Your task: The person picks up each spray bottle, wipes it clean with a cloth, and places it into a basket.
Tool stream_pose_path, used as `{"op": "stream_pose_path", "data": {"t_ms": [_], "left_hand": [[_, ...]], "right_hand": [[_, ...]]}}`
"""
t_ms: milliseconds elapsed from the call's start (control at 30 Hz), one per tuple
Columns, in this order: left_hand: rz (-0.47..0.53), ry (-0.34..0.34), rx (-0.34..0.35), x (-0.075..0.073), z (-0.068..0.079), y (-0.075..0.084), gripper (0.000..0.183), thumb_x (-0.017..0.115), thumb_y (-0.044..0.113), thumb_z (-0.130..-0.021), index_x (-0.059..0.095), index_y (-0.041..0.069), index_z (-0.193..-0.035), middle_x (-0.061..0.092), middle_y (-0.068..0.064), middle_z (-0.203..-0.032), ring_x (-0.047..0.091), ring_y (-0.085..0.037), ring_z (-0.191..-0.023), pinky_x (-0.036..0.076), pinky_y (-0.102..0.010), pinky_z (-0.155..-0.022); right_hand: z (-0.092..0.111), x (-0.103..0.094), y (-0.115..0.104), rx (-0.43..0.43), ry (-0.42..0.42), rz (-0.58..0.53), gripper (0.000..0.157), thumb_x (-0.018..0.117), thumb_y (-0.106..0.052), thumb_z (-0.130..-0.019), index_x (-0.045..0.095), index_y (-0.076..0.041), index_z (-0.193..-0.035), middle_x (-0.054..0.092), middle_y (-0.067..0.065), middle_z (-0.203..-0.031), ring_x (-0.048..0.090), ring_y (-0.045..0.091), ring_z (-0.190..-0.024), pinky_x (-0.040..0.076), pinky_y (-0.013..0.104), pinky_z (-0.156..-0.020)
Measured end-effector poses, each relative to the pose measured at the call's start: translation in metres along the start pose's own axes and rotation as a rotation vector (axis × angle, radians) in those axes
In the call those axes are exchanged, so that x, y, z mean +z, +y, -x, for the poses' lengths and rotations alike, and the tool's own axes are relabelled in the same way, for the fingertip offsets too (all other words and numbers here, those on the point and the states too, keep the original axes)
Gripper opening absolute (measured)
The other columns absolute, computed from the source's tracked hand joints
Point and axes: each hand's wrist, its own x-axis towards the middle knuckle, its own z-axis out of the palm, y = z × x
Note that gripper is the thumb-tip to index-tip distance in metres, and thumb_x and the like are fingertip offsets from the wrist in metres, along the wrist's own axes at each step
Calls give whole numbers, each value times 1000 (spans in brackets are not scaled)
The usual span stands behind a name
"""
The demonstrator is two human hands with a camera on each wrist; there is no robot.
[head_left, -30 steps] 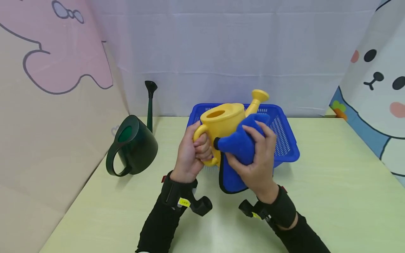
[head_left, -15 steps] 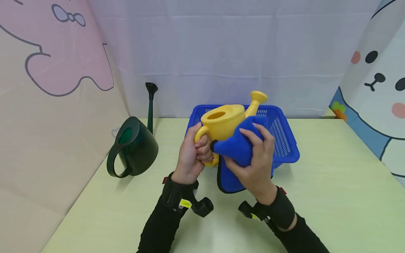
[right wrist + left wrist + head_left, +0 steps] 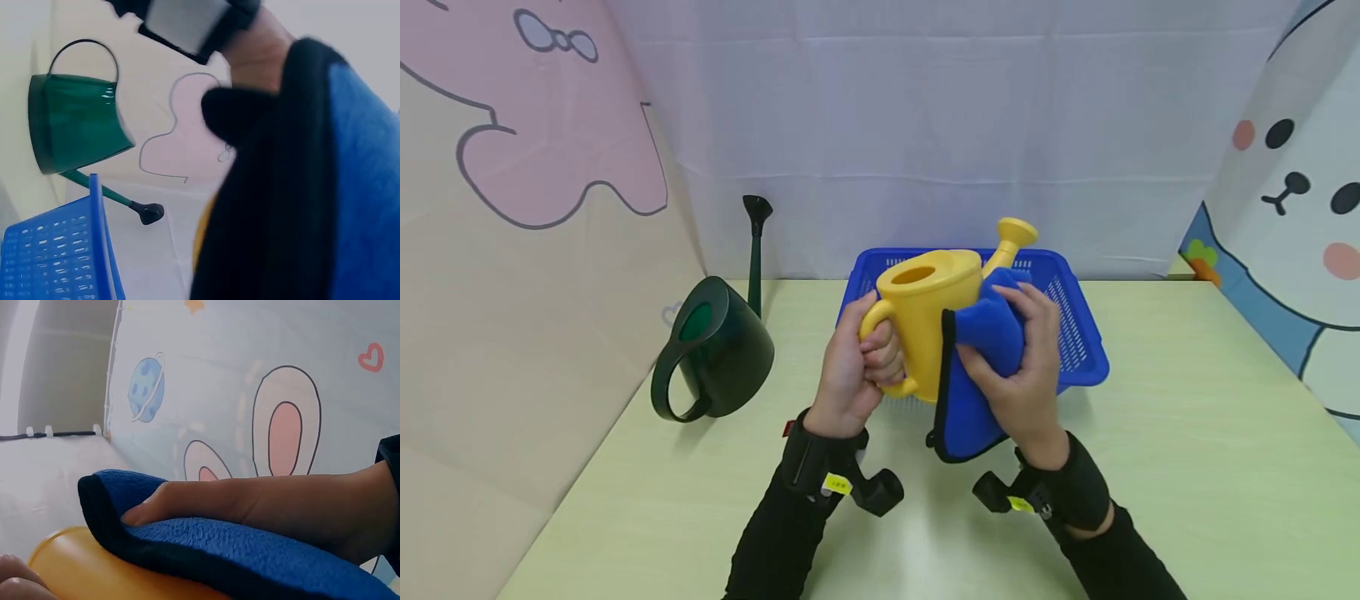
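Observation:
My left hand [image 3: 861, 367] grips the handle of a yellow watering can [image 3: 928, 304], its round spout head tilted up to the right. In my right hand [image 3: 1026, 367] is a bunched blue cloth [image 3: 973, 417] with black edging, held against the can's right side; a flap hangs below the fingers. From the left wrist view, the right thumb [image 3: 150, 509] presses on the fuzzy cloth [image 3: 206, 537], which lies over the yellow can [image 3: 94, 562]. The cloth's dark edge [image 3: 269, 200] covers much of the right wrist view and hides most of the can there.
Behind the hands sits a blue plastic basket [image 3: 1078, 333] with perforated walls, partly covered by the can and cloth. A dark green watering can [image 3: 730, 358] stands on the left of the pale table [image 3: 1187, 467]. Printed curtains [image 3: 880, 125] hang around the table's back and sides.
My right hand has shifted slightly right and turned on the can; the cloth's corner that jutted left has drawn back, and its black edge now runs down the can. The left hand stays put.

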Motion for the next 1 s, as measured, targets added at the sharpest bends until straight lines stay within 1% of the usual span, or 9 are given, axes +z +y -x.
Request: {"op": "stream_pose_path", "data": {"t_ms": [67,167,333,433,500,600,700,900,1000], "left_hand": [[3,-9,1,0,0,0,52,24,32,-99,32,22,-49,33,13,-40,28,-3,-33,15,-22,-40],[9,-6,-6,0,0,-1,51,25,33,-99,32,21,-50,32,14,-40,27,-2,-32,15,-21,-40],[24,59,-31,3,2,-2,45,29,35,-99,35,20,-57,33,14,-46,27,0,-34,20,-13,-38],[24,81,-32,5,2,-3,43,30,34,-99,34,20,-59,33,14,-47,27,-1,-35,20,-12,-38],[18,81,-29,5,1,-3,43,30,34,-99,34,19,-59,32,13,-47,27,-1,-35,20,-13,-38],[7,90,-37,5,2,-2,45,30,36,-98,33,19,-56,32,13,-46,27,-2,-35,20,-13,-38],[-5,77,-32,4,2,-1,47,30,36,-98,33,20,-54,32,13,-45,27,-2,-34,19,-14,-38],[-40,6,7,3,3,1,51,25,32,-99,31,22,-49,32,13,-40,27,-3,-33,17,-20,-39],[-38,-3,9,3,3,1,51,25,32,-99,32,22,-49,32,14,-40,28,-3,-33,17,-20,-40]], "right_hand": [[3,4,-2,-59,27,61,71,59,-56,-79,47,1,-120,38,26,-126,39,25,-119,34,49,-96],[9,11,-6,-161,75,157,66,59,-55,-79,49,-1,-116,38,26,-125,38,34,-118,34,50,-96],[18,24,-9,-324,150,338,56,57,-51,-82,52,-5,-113,41,22,-123,38,37,-114,32,51,-95],[21,28,-9,-378,178,398,53,56,-50,-84,52,-6,-112,41,21,-122,38,38,-112,31,53,-94],[21,28,-9,-386,179,403,53,56,-51,-83,52,-6,-112,42,21,-122,38,38,-112,32,53,-94],[18,25,-8,-367,154,366,56,58,-52,-82,52,-6,-112,41,21,-122,38,37,-114,33,52,-96],[14,19,-7,-305,104,281,58,59,-53,-81,52,-5,-112,39,23,-123,38,37,-116,34,50,-97],[2,3,-3,-105,3,59,73,61,-58,-77,47,2,-117,36,26,-126,38,26,-120,32,48,-98],[-2,-3,0,-1,-25,-48,72,64,-51,-78,45,4,-120,39,21,-128,39,17,-118,31,45,-97]]}}
